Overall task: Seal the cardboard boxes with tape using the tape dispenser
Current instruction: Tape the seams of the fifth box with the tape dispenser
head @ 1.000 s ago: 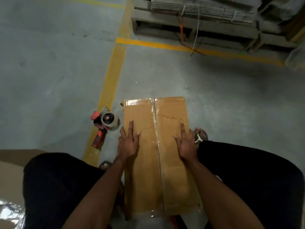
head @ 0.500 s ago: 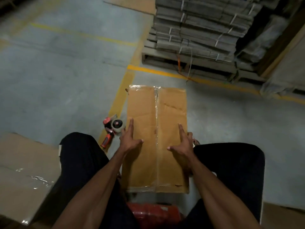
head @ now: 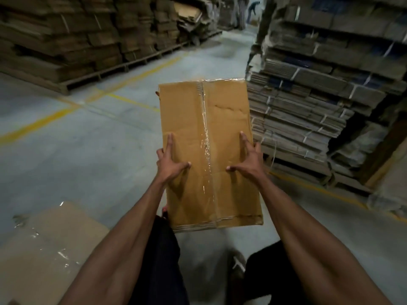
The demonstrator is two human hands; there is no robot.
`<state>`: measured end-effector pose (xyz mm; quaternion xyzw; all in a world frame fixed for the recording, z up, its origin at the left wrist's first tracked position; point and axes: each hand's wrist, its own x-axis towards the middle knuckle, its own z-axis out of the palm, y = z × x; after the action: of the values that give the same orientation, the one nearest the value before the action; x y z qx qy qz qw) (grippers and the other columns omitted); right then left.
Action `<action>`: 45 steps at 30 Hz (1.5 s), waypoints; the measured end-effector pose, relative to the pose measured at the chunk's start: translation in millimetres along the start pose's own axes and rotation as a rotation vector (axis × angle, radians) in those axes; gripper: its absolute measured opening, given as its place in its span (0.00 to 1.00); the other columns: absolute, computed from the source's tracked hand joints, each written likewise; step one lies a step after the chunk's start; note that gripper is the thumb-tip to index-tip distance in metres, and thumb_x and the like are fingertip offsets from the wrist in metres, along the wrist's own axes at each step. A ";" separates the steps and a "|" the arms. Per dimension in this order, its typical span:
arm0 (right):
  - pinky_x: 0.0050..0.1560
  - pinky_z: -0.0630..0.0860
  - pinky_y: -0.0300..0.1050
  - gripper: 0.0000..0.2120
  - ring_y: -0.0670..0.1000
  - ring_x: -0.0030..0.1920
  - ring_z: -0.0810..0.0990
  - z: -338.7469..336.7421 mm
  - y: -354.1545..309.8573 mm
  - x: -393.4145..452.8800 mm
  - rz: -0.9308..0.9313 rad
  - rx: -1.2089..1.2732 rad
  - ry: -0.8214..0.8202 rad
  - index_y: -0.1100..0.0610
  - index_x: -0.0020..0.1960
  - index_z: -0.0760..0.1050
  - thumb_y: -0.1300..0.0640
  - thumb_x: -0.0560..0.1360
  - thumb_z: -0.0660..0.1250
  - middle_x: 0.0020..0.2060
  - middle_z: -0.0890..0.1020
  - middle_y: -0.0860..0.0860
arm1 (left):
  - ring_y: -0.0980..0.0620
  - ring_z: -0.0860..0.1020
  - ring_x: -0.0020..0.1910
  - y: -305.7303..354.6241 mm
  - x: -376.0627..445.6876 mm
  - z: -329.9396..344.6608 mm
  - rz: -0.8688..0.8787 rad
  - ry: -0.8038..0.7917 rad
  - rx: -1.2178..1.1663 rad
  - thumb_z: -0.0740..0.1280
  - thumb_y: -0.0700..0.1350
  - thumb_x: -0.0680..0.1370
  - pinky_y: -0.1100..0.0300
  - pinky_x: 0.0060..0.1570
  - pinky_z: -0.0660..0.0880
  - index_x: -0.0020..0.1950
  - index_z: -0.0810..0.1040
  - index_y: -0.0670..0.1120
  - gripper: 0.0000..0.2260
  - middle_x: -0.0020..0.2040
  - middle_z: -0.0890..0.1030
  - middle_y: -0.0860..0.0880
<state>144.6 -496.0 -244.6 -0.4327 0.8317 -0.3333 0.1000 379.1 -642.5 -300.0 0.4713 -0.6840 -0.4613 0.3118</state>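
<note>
A brown cardboard box (head: pixel 193 119) is lifted off the floor in front of me, with clear tape running down its centre seam. My left hand (head: pixel 169 160) grips its left edge, thumb on the top face. My right hand (head: pixel 247 159) grips the right edge the same way. The tape dispenser is out of view.
Flat cardboard with tape on it (head: pixel 50 245) lies on the floor at lower left. A pallet of bundled flattened boxes (head: pixel 308 111) stands close on the right, and more stacks (head: pixel 72 38) line the left. Yellow floor lines (head: pixel 39 123) cross the grey concrete. A person stands far down the aisle (head: pixel 253 8).
The box has risen from the floor into both hands, and the view has tilted up to the aisle. The red tape dispenser that lay to the left has dropped out of view.
</note>
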 end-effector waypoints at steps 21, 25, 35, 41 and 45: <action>0.69 0.69 0.53 0.64 0.64 0.69 0.68 362.9 -161.8 143.8 -0.366 0.002 -0.486 0.40 0.83 0.52 0.47 0.58 0.87 0.70 0.63 0.58 | 0.34 0.68 0.69 -216.0 76.9 -208.6 -0.433 0.461 0.151 0.80 0.58 0.68 0.39 0.72 0.66 0.79 0.41 0.68 0.55 0.69 0.60 0.44; 0.71 0.68 0.54 0.63 0.65 0.72 0.65 402.1 -170.9 158.3 -0.403 -0.049 -0.559 0.43 0.83 0.53 0.49 0.59 0.87 0.74 0.61 0.59 | 0.35 0.70 0.68 -242.6 78.5 -205.8 -0.536 0.503 0.141 0.80 0.56 0.69 0.43 0.70 0.68 0.80 0.41 0.66 0.55 0.70 0.60 0.43; 0.75 0.64 0.57 0.62 0.67 0.77 0.61 484.3 -131.6 155.7 -0.377 -0.067 -0.810 0.44 0.83 0.54 0.45 0.59 0.86 0.78 0.55 0.62 | 0.31 0.65 0.71 -295.8 80.7 -176.5 -0.756 0.529 0.241 0.74 0.48 0.73 0.42 0.70 0.69 0.81 0.38 0.61 0.51 0.76 0.55 0.35; 0.76 0.63 0.58 0.56 0.66 0.78 0.58 508.3 -94.9 150.4 -0.391 -0.069 -0.871 0.41 0.83 0.52 0.46 0.66 0.83 0.81 0.51 0.60 | 0.30 0.52 0.77 -308.6 76.8 -144.7 -0.862 0.447 0.431 0.70 0.49 0.73 0.40 0.69 0.68 0.82 0.42 0.55 0.47 0.78 0.46 0.29; 0.73 0.67 0.66 0.58 0.70 0.75 0.62 510.0 -91.0 144.4 -0.390 -0.155 -0.904 0.31 0.80 0.45 0.32 0.62 0.79 0.80 0.50 0.56 | 0.31 0.53 0.77 -302.2 83.3 -142.5 -0.961 0.419 0.443 0.72 0.53 0.69 0.41 0.68 0.67 0.81 0.41 0.58 0.50 0.78 0.49 0.31</action>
<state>348.5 -884.9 -555.1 -0.6875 0.6311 -0.0621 0.3538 579.7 -807.5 -526.1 0.8651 -0.3968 -0.2935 0.0897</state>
